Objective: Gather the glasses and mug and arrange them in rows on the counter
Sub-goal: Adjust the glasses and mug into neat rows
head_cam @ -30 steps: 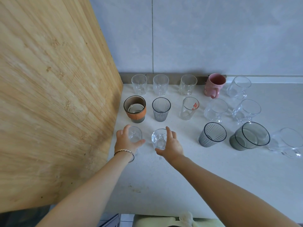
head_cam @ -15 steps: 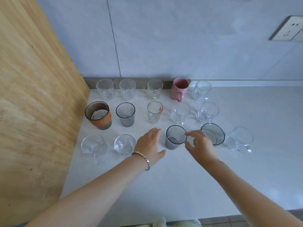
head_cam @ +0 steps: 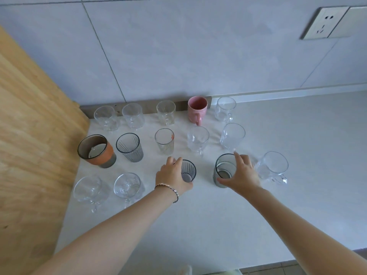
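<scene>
Three rows of drinkware stand on the counter [head_cam: 198, 225], running from its left edge, where a wooden panel [head_cam: 35, 135] rises, toward the middle. The back row lies along the wall edge and includes the pink mug [head_cam: 197, 109]. The middle row starts at the left edge with an orange-banded glass [head_cam: 96, 150].

The front row is the one being handled. The left hand [head_cam: 172, 175] grips a ribbed grey glass [head_cam: 188, 170], fingers curled round its left wall and thumb on the near side. The right hand [head_cam: 241, 173] holds a smoky glass [head_cam: 224, 167], thumb against the near wall and fingers wrapped over the far side.

Both glasses seem to stand upright on the counter. They are held by the sides, which suits sliding them, probably to even the gaps with the clear glass [head_cam: 128, 185] nearer the left edge and the handled glass [head_cam: 274, 167] just beside the right hand.

Every vessel looks empty, mouth up. A pale patch inside the orange-banded glass may be only its base; I cannot tell.
</scene>
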Demonstrator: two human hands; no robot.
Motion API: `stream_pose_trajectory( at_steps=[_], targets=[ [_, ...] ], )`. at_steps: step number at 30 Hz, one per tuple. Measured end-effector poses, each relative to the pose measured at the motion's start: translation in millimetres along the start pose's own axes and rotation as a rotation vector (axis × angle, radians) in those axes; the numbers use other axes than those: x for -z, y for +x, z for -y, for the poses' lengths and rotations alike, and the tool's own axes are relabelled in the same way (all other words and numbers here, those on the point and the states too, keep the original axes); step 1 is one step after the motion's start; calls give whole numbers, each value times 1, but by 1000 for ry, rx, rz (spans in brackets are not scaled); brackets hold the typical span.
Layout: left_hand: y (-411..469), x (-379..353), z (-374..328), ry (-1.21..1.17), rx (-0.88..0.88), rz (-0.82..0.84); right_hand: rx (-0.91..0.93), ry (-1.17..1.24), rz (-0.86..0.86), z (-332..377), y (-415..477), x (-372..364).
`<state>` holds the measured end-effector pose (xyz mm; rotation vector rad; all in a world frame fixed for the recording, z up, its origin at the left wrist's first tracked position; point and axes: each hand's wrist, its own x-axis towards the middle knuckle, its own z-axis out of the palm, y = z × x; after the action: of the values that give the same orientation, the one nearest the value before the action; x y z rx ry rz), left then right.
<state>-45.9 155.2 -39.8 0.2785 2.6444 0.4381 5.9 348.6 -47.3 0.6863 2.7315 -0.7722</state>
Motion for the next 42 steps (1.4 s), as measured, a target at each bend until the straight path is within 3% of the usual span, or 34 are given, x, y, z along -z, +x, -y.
stream_pose_trajectory(
  at_steps=[7,17,21,28,33,36,42],
  targets=[
    [-22,6,30,87,51,-2,152,3,63,24,-10,-22],
    [-24,13,39,123,41,-2,144,8,35,45,-22,-40],
    [-21,10,33,186,-72,-35,90,29,87,46,-30,-36],
    [-4,3,-18,177,-403,8,-163,159,-84,1,-28,8],
    [3,-12,-55,258,-316,64,-217,6,-92,-66,-5,49],
    [3,-18,-64,247,-229,74,-233,-23,-9,-92,18,69],
    [-2,-20,-67,103,-144,40,-119,-49,122,-100,40,66]
  ],
)
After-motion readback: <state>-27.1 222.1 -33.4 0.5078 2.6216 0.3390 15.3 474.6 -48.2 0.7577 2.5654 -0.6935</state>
